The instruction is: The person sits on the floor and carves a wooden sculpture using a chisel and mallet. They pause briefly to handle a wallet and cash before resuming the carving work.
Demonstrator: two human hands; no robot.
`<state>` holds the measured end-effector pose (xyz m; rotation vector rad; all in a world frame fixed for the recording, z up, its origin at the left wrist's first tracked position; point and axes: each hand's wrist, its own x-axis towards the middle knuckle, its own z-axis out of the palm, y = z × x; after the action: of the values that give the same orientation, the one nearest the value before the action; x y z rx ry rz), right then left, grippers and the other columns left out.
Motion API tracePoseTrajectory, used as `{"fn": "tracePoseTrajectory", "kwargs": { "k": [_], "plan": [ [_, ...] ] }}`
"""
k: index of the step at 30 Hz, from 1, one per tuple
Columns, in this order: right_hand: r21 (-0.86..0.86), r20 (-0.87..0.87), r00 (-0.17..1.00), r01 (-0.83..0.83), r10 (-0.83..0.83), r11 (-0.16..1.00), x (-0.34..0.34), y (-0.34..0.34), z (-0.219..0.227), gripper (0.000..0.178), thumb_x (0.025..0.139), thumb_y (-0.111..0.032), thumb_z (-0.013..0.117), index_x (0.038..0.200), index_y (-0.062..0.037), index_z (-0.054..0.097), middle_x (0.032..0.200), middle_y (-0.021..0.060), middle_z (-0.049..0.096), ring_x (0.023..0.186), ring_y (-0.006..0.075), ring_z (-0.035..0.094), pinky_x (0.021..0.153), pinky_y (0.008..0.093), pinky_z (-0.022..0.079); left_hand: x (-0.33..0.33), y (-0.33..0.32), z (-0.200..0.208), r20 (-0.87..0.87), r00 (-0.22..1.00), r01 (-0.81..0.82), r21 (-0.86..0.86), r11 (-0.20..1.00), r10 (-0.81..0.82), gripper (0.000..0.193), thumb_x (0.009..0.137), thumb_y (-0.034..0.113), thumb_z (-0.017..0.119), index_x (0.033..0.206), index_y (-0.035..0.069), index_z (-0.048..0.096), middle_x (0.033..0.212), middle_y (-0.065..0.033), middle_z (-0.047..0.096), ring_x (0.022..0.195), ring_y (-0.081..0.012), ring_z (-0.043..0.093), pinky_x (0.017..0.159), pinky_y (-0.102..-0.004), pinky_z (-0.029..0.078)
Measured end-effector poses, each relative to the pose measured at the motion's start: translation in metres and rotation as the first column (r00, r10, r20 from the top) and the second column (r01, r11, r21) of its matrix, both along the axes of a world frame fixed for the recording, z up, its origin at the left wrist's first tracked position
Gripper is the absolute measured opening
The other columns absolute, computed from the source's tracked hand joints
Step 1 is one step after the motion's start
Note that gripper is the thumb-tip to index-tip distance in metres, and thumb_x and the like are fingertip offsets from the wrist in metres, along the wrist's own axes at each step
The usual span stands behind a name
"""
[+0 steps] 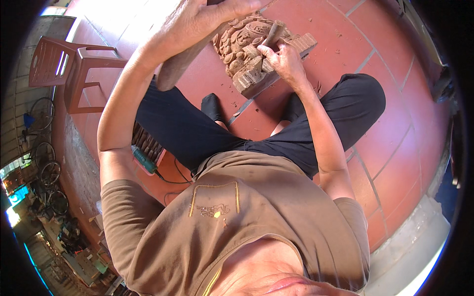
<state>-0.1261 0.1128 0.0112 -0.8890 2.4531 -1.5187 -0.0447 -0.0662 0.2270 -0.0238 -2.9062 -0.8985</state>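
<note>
On the floor before me lies a brown wood carving [239, 42] with rounded, scale-like relief and a stepped base. My right hand [287, 59] is closed around a chisel [275, 32]; its round handle tilts up and its lower end is hidden by the fingers and the carving. Above and to the left, my left hand [190, 24] is raised, cut off in part by the top edge of the picture. It grips a thick wooden mallet [178, 68] that slants down beside my left knee. The thumb is stretched out, while the other fingers are mostly hidden.
Wood chips are scattered on the red tile floor [390, 138]. A brown plastic chair [81, 69] stands at the left. Beside my left thigh, a green power tool [144, 159] with a cord lies by a tray of carving tools [148, 143]. Bicycles [49, 172] stand farther left.
</note>
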Motion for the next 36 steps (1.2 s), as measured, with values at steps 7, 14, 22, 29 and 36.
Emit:
{"fn": "tracePoseTrajectory", "kwargs": {
  "k": [7, 14, 22, 29, 36],
  "plan": [
    [-0.108, 0.05, 0.999, 0.009, -0.004, 0.994, 0.002, -0.001, 0.0, 0.032, 0.089, -0.032, 0.07, 0.101, -0.0023, 0.07, 0.087, 0.0211, 0.07, 0.082, 0.0374, 0.068, 0.074, 0.0415, 0.052, 0.001, -0.026, -0.07, 0.178, 0.975, 0.173, -0.236, 0.956, -0.132, 0.082, 0.085, 0.063, 0.063, 0.138, 0.002, 0.051, 0.117, -0.0248, 0.061, 0.109, -0.0268, 0.06, 0.089, -0.0373, 0.05],
    [-0.228, 0.228, 0.974, 0.066, -0.012, 0.971, 0.005, 0.001, 0.005, 0.032, 0.088, -0.031, 0.071, 0.103, -0.0026, 0.07, 0.089, 0.0202, 0.071, 0.081, 0.0351, 0.068, 0.074, 0.0395, 0.052, 0.026, -0.033, -0.071, 0.053, 0.998, 0.015, 0.163, 0.987, -0.024, 0.059, 0.086, 0.051, 0.068, 0.119, 0.002, 0.058, 0.08, -0.0039, 0.06, 0.068, -0.0096, 0.059, 0.058, -0.024, 0.047],
    [-0.113, -0.059, 0.998, 0.017, -0.023, 0.993, 0.007, 0.003, 0.004, 0.033, 0.088, -0.033, 0.072, 0.101, -0.0022, 0.071, 0.087, 0.0187, 0.071, 0.078, 0.0349, 0.068, 0.071, 0.0414, 0.052, 0.081, -0.014, -0.101, 0.218, 0.949, -0.314, 0.683, 0.659, 0.226, 0.044, 0.091, 0.033, 0.068, 0.118, 0.0, 0.057, 0.074, -0.0017, 0.058, 0.056, -0.0074, 0.055, 0.048, -0.021, 0.045],
    [-0.082, -0.054, 0.998, 0.005, -0.009, 0.997, 0.007, 0.0, 0.003, 0.029, 0.088, -0.03, 0.071, 0.1, -0.0033, 0.071, 0.089, 0.0178, 0.071, 0.081, 0.0363, 0.067, 0.073, 0.0421, 0.052, 0.113, -0.008, -0.149, 0.272, 0.903, -0.39, 0.844, 0.368, 0.332, 0.038, 0.09, 0.025, 0.07, 0.117, 0.001, 0.06, 0.068, -0.003, 0.059, 0.05, -0.0095, 0.056, 0.044, -0.022, 0.045],
    [-0.15, 0.035, 0.999, 0.009, -0.004, 0.989, 0.007, 0.004, -0.001, 0.026, 0.088, -0.024, 0.072, 0.104, -0.0029, 0.071, 0.095, 0.0149, 0.073, 0.088, 0.0297, 0.07, 0.08, 0.0366, 0.052, 0.124, 0.001, -0.18, 0.393, 0.851, -0.479, 0.852, 0.21, 0.348, 0.024, 0.088, 0.024, 0.072, 0.095, 0.008, 0.056, 0.067, -0.003, 0.057, 0.049, -0.0106, 0.054, 0.044, -0.0237, 0.044]
  ]
}}
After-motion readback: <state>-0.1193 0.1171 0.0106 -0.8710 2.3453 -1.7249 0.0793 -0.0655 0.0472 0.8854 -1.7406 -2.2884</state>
